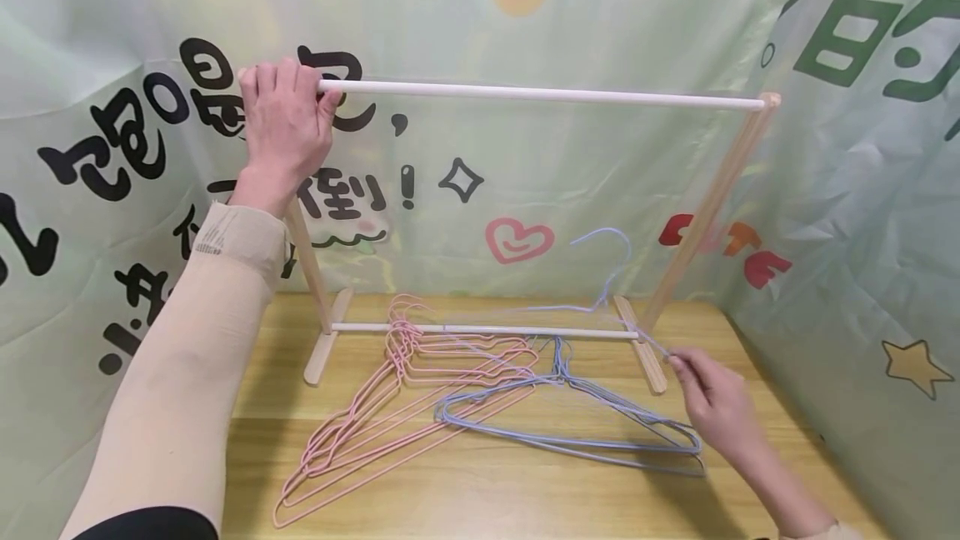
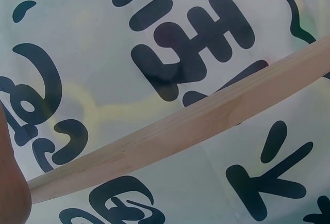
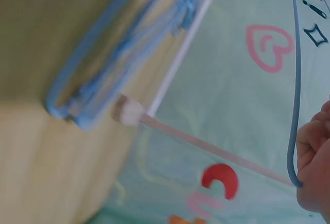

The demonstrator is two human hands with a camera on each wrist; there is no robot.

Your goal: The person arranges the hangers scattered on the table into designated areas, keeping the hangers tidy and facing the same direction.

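A small clothes rack with a white top rod [image 1: 525,93] stands on the table. My left hand [image 1: 283,111] grips its upper left corner, with the fingers over the rod's end; in the left wrist view only a sliver of the hand [image 2: 14,182] shows beside the slanting wooden post [image 2: 196,126]. With my right hand [image 1: 720,402] I pinch one end of a blue wire hanger [image 1: 562,307], whose hook points up behind the lower rod. That hand [image 3: 313,167] and the hanger [image 3: 297,79] also show in the right wrist view.
Several pink hangers [image 1: 352,419] lie in a pile on the wooden table [image 1: 480,498], partly under several blue hangers [image 1: 570,442]. The rack's lower rod [image 1: 487,329] runs just behind them. A printed cloth [image 1: 435,257] encloses the back and sides.
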